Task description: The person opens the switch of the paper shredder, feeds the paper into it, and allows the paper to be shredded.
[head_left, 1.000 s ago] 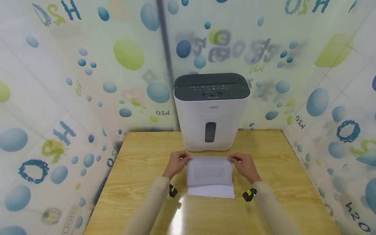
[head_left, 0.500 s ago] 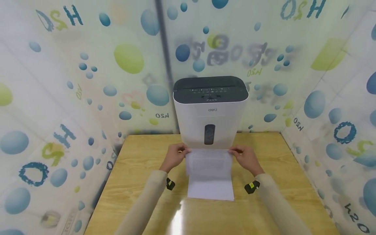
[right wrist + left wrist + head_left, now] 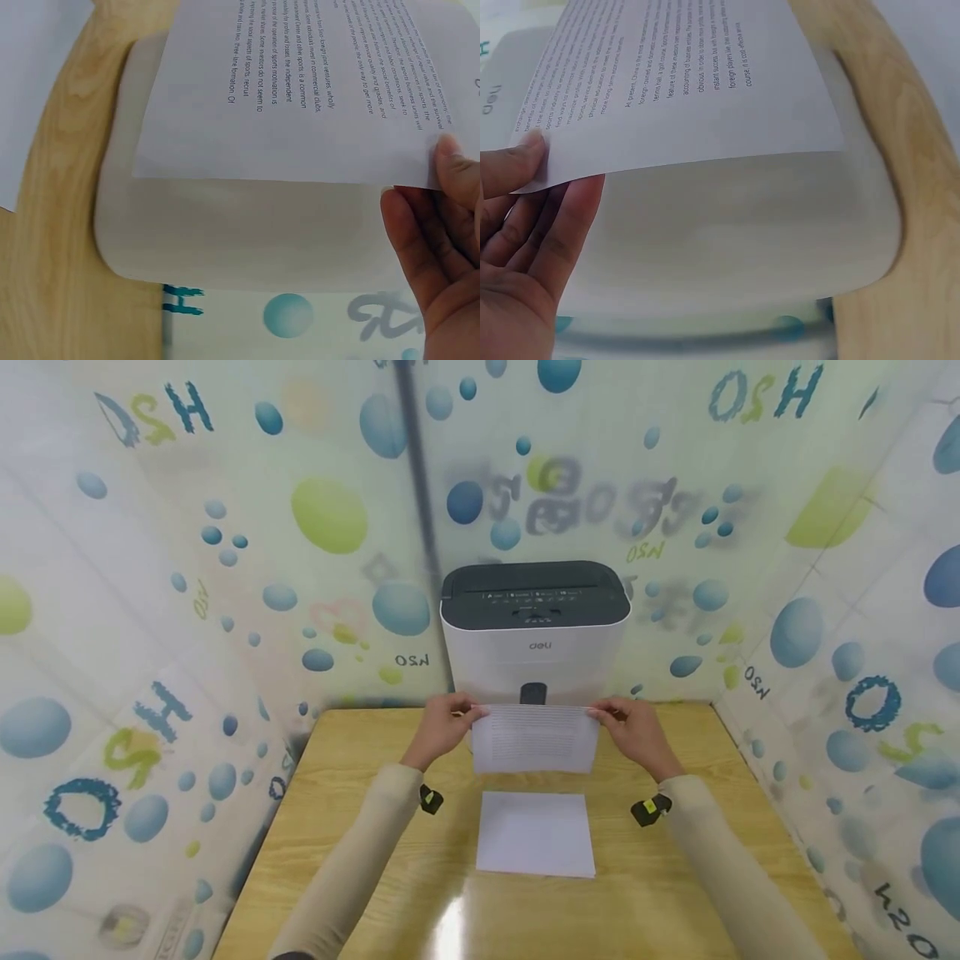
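Observation:
A printed sheet of paper [image 3: 534, 742] hangs in front of the shredder [image 3: 536, 664], lifted off the table. My left hand [image 3: 444, 728] pinches its upper left corner between thumb and fingers; in the left wrist view the thumb of that hand [image 3: 525, 217] lies over the printed side. At the upper right corner, my right hand [image 3: 633, 735] pinches the same sheet, as the right wrist view of the hand [image 3: 450, 240] confirms. Below it, a white paper [image 3: 535, 833] lies flat on the table. The sheet covers the lower front of the shredder.
The white shredder with a dark top [image 3: 536, 593] stands at the back of the wooden table [image 3: 360, 860], against the patterned wall [image 3: 330, 610]. Patterned side walls rise to the left and right.
Both hands have carried the printed sheet up and away from me, off the white paper on the table. The gap between them now shows bare wood.

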`<control>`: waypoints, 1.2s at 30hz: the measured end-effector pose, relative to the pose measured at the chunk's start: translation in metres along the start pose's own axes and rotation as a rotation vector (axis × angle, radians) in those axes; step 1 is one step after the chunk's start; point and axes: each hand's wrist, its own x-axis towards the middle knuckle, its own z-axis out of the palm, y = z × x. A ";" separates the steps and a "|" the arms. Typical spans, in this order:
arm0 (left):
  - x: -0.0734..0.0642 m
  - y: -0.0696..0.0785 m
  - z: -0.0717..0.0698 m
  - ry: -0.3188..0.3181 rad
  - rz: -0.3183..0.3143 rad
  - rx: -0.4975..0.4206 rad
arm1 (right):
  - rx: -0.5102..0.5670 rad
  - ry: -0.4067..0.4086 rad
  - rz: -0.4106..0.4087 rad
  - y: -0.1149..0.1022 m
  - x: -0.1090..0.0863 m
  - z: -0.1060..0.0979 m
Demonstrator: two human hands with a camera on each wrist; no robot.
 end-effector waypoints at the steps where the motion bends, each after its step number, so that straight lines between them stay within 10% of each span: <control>1: 0.003 0.003 -0.002 0.000 0.009 0.001 | -0.008 0.007 -0.013 -0.002 0.003 -0.003; 36: 0.062 0.094 -0.065 0.051 0.254 0.153 | -0.072 0.151 -0.129 -0.056 0.070 -0.074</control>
